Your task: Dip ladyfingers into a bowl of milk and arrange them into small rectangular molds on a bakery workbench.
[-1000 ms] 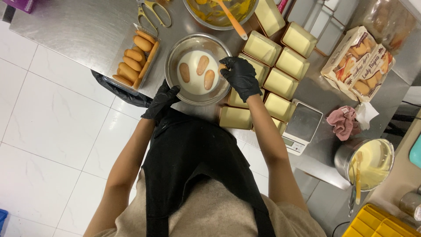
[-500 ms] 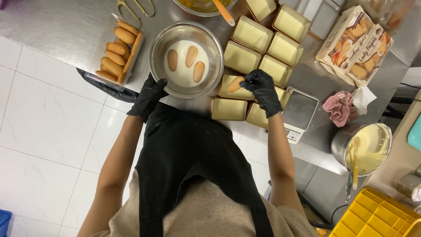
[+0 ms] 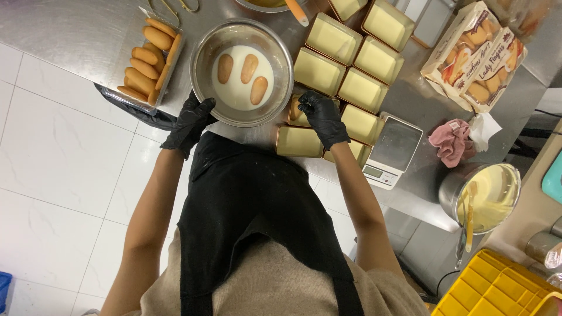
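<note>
Three ladyfingers (image 3: 249,68) float in the steel bowl (image 3: 202,55) her left hand (image 3: 190,122) grips; right hand (image 3: 321,116) presses one, mostly hidden, into a tray (image 3: 298,117).

— What sits along the right edge of the steel counter (image 3: 76,35)?

— A small digital scale (image 3: 391,151), a crumpled pink cloth (image 3: 449,142) just beside it, and a metal pot (image 3: 481,196) of pale yellow cream holding a spatula.

— And the far right corner?

— Two opened biscuit packages (image 3: 477,55). Below the counter, a yellow crate (image 3: 497,287) and white floor tiles (image 3: 52,169).
</note>
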